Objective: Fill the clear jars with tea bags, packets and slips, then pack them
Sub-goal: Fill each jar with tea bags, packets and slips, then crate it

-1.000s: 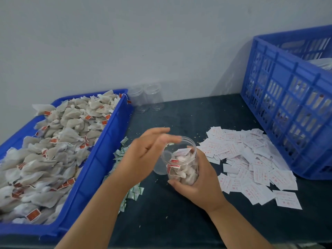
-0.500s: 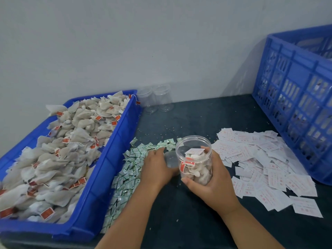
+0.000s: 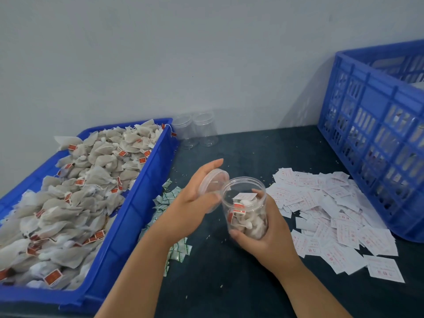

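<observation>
Head view shows the right hand (image 3: 268, 239) wrapped around a clear round plastic jar (image 3: 246, 210) over the dark tabletop (image 3: 229, 283) near the middle. The jar is partly filled with tea bags (image 3: 250, 223), and a white slip (image 3: 244, 196) lies on top. At ten o'clock of its open mouth, the left hand (image 3: 192, 203) pinches a clear round plastic lid (image 3: 213, 187), tilted just beside the rim. A blue plastic tray (image 3: 142, 203) heaped with more such bags fills nine o'clock. Small green-and-white packets (image 3: 179, 251) lie between tray and hands. White paper slips with red print (image 3: 332, 214) spread at three o'clock, with a blue slatted crate (image 3: 378, 134) at two. Two empty clear jars (image 3: 195, 131) stand at twelve against the grey wall (image 3: 206, 53).
</observation>
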`<action>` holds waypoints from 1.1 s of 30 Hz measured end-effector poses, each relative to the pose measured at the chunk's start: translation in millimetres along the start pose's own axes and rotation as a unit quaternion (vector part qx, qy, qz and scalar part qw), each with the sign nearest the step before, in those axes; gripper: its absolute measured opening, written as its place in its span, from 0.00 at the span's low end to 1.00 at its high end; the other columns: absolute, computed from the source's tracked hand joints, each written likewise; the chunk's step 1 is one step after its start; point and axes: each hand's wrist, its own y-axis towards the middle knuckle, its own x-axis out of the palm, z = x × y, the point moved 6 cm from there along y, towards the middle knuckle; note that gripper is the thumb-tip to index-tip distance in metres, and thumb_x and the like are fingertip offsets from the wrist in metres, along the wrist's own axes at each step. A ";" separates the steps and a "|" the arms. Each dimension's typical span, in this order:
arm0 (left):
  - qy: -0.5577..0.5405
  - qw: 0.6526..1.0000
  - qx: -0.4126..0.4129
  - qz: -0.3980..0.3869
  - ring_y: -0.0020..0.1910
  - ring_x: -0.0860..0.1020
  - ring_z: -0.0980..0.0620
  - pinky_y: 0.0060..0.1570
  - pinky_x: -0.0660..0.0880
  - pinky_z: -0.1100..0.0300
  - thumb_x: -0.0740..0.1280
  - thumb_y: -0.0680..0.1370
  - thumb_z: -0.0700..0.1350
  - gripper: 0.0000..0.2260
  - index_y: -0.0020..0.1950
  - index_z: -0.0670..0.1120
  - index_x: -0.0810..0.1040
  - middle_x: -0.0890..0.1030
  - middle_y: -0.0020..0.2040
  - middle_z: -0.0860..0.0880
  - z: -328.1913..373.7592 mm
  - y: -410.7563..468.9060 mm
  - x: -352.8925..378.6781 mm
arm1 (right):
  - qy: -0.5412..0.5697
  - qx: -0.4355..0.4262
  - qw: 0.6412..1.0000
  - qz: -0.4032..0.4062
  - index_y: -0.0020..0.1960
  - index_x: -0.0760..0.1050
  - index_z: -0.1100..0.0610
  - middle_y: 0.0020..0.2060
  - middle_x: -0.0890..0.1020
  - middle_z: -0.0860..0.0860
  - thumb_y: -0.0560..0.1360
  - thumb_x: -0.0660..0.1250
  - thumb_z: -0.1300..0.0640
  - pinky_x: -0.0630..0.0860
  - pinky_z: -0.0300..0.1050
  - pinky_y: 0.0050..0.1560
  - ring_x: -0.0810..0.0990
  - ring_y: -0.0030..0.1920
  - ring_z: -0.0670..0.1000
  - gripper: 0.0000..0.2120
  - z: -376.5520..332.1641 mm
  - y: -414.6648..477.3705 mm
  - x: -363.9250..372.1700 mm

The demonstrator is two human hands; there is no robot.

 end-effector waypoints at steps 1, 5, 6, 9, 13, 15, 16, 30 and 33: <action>0.027 1.000 0.012 0.000 0.70 0.72 0.67 0.65 0.71 0.59 0.65 0.78 0.57 0.26 0.75 0.75 0.65 0.74 0.70 0.67 6.0 -0.9 -0.6 | 0.000 0.001 1.000 -0.002 0.76 0.71 0.45 0.67 0.83 0.49 0.68 0.85 0.53 0.80 0.54 0.66 0.83 0.67 0.55 0.41 -0.6 0.7 -0.2; 0.234 0.971 0.050 -0.003 0.69 0.69 0.66 0.67 0.71 0.60 0.66 0.71 0.74 0.29 0.72 0.72 0.69 0.69 0.66 0.68 26.0 3.1 10.2 | -0.056 -0.003 0.997 -0.046 0.76 0.71 0.45 0.63 0.84 0.47 0.68 0.85 0.52 0.82 0.46 0.60 0.85 0.62 0.53 0.40 -6.3 1.1 7.5; 0.274 0.960 0.050 -0.020 0.69 0.69 0.65 0.67 0.71 0.59 0.67 0.69 0.76 0.30 0.71 0.71 0.69 0.66 0.65 0.70 28.0 3.6 17.4 | -0.078 0.000 0.995 -0.059 0.75 0.72 0.45 0.61 0.84 0.46 0.68 0.85 0.50 0.83 0.47 0.58 0.85 0.61 0.52 0.39 -6.1 0.5 10.2; 0.361 0.930 0.067 -0.016 0.66 0.69 0.64 0.67 0.70 0.57 0.68 0.69 0.77 0.32 0.69 0.66 0.70 0.68 0.66 0.69 28.9 0.7 35.7 | -0.134 -0.003 0.989 -0.055 0.75 0.73 0.48 0.61 0.83 0.44 0.68 0.83 0.46 0.81 0.51 0.59 0.83 0.62 0.50 0.38 -7.6 -0.4 11.2; 0.411 0.908 0.065 0.047 0.63 0.70 0.58 0.64 0.68 0.61 0.68 0.72 0.73 0.29 0.68 0.62 0.70 0.70 0.64 0.63 30.6 -2.3 46.7 | -0.116 0.002 0.991 -0.071 0.74 0.73 0.48 0.61 0.83 0.44 0.68 0.82 0.50 0.81 0.48 0.60 0.82 0.63 0.50 0.37 -6.4 -2.3 10.6; 0.402 0.911 0.086 0.040 0.61 0.70 0.59 0.61 0.66 0.63 0.69 0.71 0.73 0.27 0.65 0.62 0.72 0.71 0.61 0.63 34.8 -1.6 49.5 | -0.119 0.003 0.991 -0.067 0.70 0.74 0.43 0.59 0.83 0.43 0.67 0.82 0.50 0.81 0.44 0.56 0.84 0.60 0.50 0.34 -5.7 -2.4 8.4; 0.391 0.913 0.109 0.031 0.59 0.71 0.61 0.61 0.66 0.64 0.69 0.71 0.73 0.26 0.63 0.61 0.74 0.73 0.60 0.63 38.7 -1.2 50.0 | -0.100 0.011 0.993 -0.065 0.69 0.74 0.41 0.58 0.84 0.43 0.67 0.81 0.51 0.81 0.42 0.54 0.85 0.59 0.49 0.33 -5.4 -2.6 6.8; 0.354 0.935 -0.011 0.008 0.74 0.65 0.60 0.70 0.65 0.59 0.57 0.77 0.74 0.30 0.76 0.63 0.68 0.68 0.75 0.64 25.7 -5.1 35.2 | 0.000 0.012 0.996 -0.091 0.68 0.76 0.48 0.56 0.86 0.48 0.70 0.84 0.58 0.83 0.41 0.52 0.87 0.56 0.53 0.31 -9.5 -3.0 17.1; 0.352 0.932 -0.038 0.076 0.63 0.71 0.59 0.57 0.66 0.61 0.54 0.76 0.75 0.26 0.62 0.61 0.75 0.75 0.62 0.63 28.4 -4.7 48.8 | -0.034 -0.018 0.997 -0.071 0.63 0.76 0.45 0.53 0.86 0.44 0.69 0.83 0.54 0.80 0.34 0.49 0.87 0.53 0.47 0.26 -15.2 -6.6 13.3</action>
